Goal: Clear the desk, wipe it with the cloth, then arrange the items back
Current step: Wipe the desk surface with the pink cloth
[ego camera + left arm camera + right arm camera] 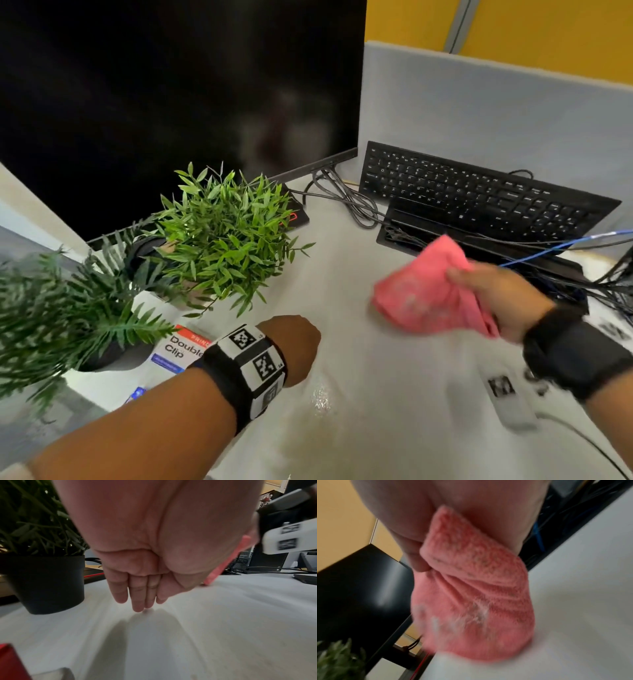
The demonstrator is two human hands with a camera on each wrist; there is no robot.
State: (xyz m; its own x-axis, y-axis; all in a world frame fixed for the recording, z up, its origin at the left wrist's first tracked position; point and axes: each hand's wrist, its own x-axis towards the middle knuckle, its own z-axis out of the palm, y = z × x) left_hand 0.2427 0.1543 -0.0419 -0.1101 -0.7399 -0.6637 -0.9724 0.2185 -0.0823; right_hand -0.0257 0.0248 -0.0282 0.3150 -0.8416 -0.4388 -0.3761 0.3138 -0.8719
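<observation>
My right hand (493,294) grips a bunched pink cloth (421,291) and holds it down on the white desk (376,428), right of centre. In the right wrist view the cloth (471,595) hangs from my curled fingers (418,563), its lower end on the desk. My left hand (294,346) hovers at the desk's centre-left and holds nothing. In the left wrist view its fingers (142,601) point straight down, tips at or just above the surface. The cloth's edge (224,563) shows behind that hand.
A black monitor (171,85) fills the back left. A keyboard (479,198) leans on the grey partition, above tangled cables (346,198). Two potted plants (222,226) (51,315) and a clip box (186,347) crowd the left. A wet patch (320,397) glistens near the front.
</observation>
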